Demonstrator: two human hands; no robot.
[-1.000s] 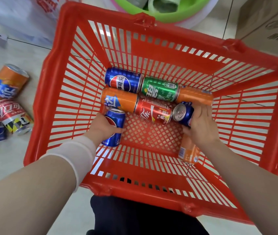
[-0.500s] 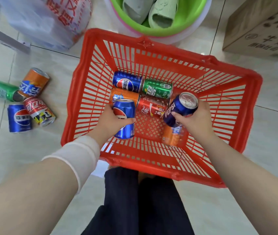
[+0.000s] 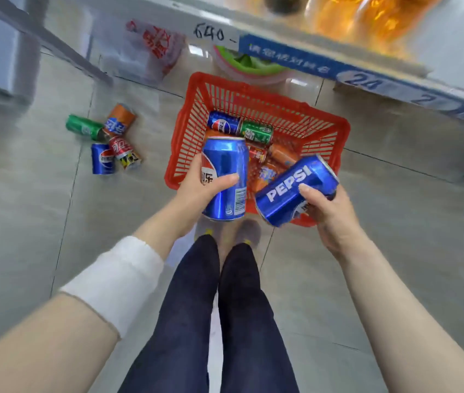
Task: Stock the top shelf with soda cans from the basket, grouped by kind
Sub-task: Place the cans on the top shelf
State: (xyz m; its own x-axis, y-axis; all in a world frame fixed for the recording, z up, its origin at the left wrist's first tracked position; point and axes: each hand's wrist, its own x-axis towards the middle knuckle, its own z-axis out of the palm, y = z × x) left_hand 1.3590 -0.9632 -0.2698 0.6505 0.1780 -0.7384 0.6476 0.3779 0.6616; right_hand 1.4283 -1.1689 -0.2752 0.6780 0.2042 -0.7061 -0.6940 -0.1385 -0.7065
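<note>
Left hand wraps one blue aluminium Pepsi can upright, right hand grips a second blue Pepsi can tilted, both above the red plastic slatted basket, white shelf edge up ahead, likely nearer the right.

Upright Pepsi and tilted Pepsi held over the red basket; inside lie a green can, probably orange cans.

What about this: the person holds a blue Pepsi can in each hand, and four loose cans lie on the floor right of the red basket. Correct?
No. The head view shows the four loose cans on the floor left of the red basket, not right. The left hand holds one blue Pepsi can, the right hand another.
</note>
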